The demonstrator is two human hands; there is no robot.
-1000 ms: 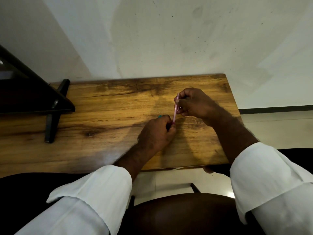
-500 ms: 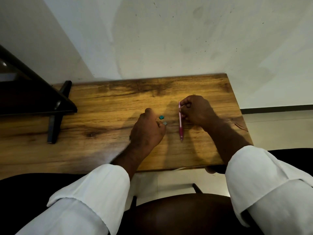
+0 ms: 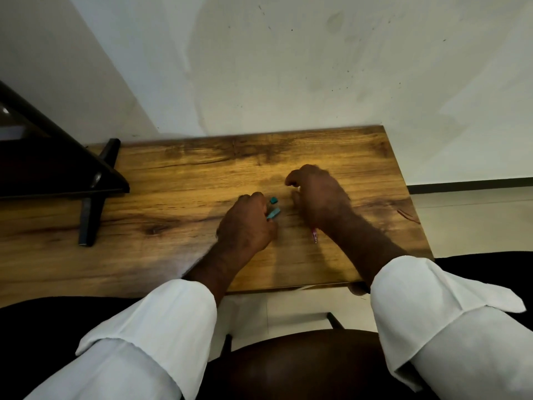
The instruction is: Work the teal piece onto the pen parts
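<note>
Right hand [image 3: 317, 197] now covering pen [image 3: 314, 235], black stand [image 3: 89, 209] left

The right hand [image 3: 317, 197] covers nearly all of the pink pen [image 3: 314, 235] (only its tip shows, centre right). The left hand [image 3: 245, 226] hides part of the lower teal piece [image 3: 273, 214]; its grip there is unclear.

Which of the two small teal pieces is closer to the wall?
The smaller teal piece, apart from the left hand; the longer teal piece lies against its fingers.

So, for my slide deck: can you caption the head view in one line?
Left hand by two small teal pieces, right hand over a pink pen on a wooden table.
</note>
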